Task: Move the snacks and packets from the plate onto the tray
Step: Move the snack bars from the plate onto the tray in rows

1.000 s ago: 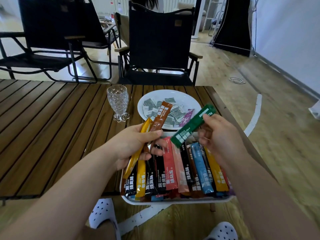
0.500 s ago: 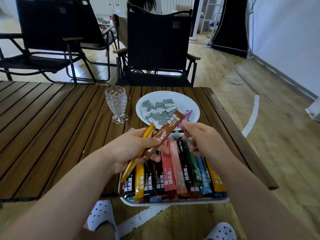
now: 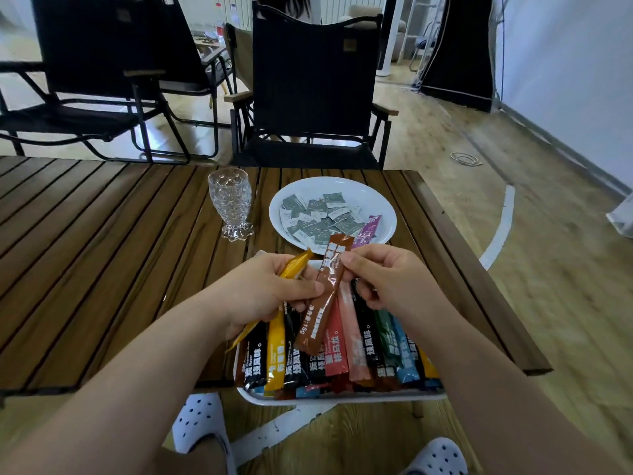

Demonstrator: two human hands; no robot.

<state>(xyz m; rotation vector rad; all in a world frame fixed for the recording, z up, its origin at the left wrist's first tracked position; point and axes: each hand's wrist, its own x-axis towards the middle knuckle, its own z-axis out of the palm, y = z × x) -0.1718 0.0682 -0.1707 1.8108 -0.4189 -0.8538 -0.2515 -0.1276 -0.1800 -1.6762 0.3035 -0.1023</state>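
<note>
Your left grip (image 3: 270,296) clutches a yellow stick (image 3: 294,265) and a brown stick (image 3: 325,296), thumb across the brown one. Your right grip (image 3: 387,279) pinches that brown stick near its top, above the tray (image 3: 342,397) of sticks at the desk's (image 3: 102,252) near edge. Beyond, the plate (image 3: 383,200) holds small packets (image 3: 318,217) and a purple stick (image 3: 370,228); a glass (image 3: 230,200) stands just left.
</note>
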